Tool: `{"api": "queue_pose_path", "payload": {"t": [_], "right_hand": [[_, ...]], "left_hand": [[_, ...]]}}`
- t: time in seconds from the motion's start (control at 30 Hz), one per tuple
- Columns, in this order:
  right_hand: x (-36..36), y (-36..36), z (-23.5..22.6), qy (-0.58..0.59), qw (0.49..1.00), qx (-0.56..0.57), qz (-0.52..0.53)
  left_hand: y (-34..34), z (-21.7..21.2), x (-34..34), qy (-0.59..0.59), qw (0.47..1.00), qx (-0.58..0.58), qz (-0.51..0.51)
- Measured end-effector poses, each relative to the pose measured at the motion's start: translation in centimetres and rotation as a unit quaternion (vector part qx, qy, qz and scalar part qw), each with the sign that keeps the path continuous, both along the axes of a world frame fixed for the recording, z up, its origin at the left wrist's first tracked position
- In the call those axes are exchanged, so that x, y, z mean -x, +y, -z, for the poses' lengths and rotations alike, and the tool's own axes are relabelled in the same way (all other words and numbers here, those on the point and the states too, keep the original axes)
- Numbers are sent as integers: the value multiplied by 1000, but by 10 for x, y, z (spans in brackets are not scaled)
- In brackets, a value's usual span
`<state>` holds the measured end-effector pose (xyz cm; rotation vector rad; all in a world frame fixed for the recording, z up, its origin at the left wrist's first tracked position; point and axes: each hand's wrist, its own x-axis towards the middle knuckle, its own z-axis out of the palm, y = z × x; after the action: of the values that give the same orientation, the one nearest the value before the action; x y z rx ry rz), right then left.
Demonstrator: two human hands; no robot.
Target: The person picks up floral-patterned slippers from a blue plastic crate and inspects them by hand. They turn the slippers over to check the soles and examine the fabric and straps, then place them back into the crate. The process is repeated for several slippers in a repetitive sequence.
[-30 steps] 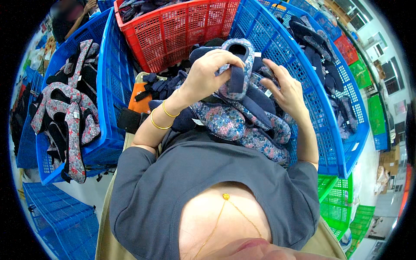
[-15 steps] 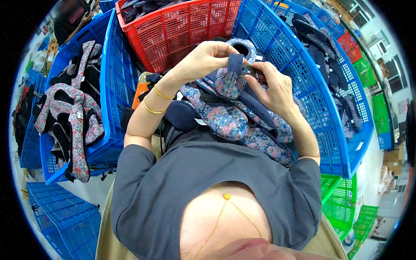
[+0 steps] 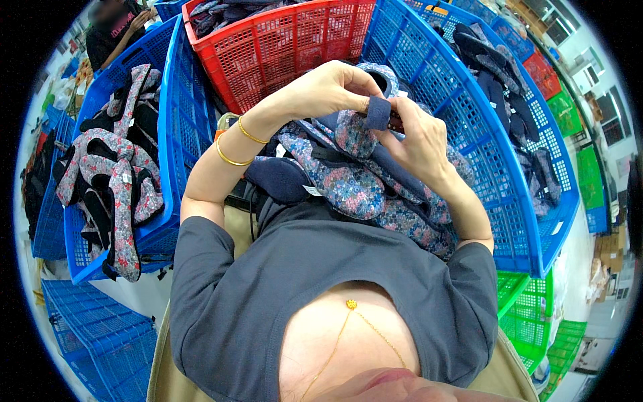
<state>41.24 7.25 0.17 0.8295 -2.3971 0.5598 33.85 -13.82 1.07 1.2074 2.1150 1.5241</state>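
1. Large blue crate at upper right of the frame, tilted, with dark padded pieces lying along its far wall.
2. Second blue crate at left of the frame, stacked with floral and black padded pieces; red crate at top centre, between the two blue ones, with more dark pieces inside.
3. Heap of floral-and-navy fabric items in the lap, centre of the frame, just below both hands; a navy padded part at its left edge with a small white label.
4. Piece in work: a floral padded piece with a navy strap end, held up at upper centre of the frame, above the heap and in front of the red crate's lower edge.
5. Look of it: small blue, pink and grey flower print on a soft, quilted-looking face; navy binding and a short, square-cut navy tab, standing upright between the two hands.
6. Left hand curled over the top of the piece, fingers pressed together and pinching the fabric beside the tab; two gold bangles on that wrist.
7. Right hand just right of the tab, fingers bent and closed on the tab's far side; exact contact partly hidden.
8. To do this well, judged from the grip: hold the tab flat and square, keep the floral face taut between both pinches, work near the edge without twisting the strap, and keep the heap from sliding off the lap.
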Motion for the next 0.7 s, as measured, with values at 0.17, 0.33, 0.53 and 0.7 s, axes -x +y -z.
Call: {"api": "queue_pose_path", "payload": {"t": [0.17,0.33,0.53,0.7], "right_hand": [[4,3,5,3,1000,-11,-6],[7,27,4,-97,989,99,41],[28,76,30,-215,958,182,59],[48,81,59,-390,869,304,-6]], "left_hand": [[1,2,-2,-18,1000,-3,-8],[-21,-3,7,-36,989,-130,-63],[-60,27,45,515,675,198,-489],[-5,5,-34,150,960,92,-217]]}}
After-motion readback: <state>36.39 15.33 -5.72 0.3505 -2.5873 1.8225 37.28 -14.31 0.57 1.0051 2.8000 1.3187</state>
